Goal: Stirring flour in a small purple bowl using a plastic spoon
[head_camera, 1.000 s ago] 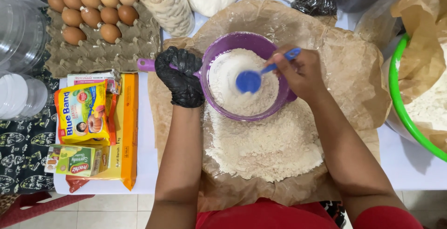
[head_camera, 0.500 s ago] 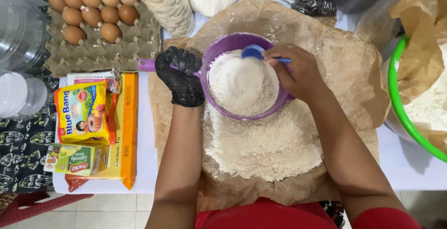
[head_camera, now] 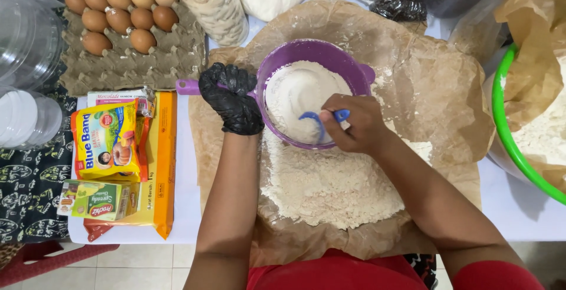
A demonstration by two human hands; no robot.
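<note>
Purple sieve (head_camera: 312,54) full of flour sits mid-frame over the flour pile (head_camera: 330,184) on brown paper (head_camera: 436,83), gloved left hand (head_camera: 231,98) clamped on its handle, bare right hand (head_camera: 352,123) gripping a blue spoon (head_camera: 315,122) — I'd stir gently, keeping it centred over the pile.

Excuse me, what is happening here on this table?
A person is sifting flour. The left hand, in a black glove, holds the handle of a purple sieve above brown paper. The bare right hand presses a blue spoon into the flour inside it. A heap of sifted flour lies on the paper below.
</note>
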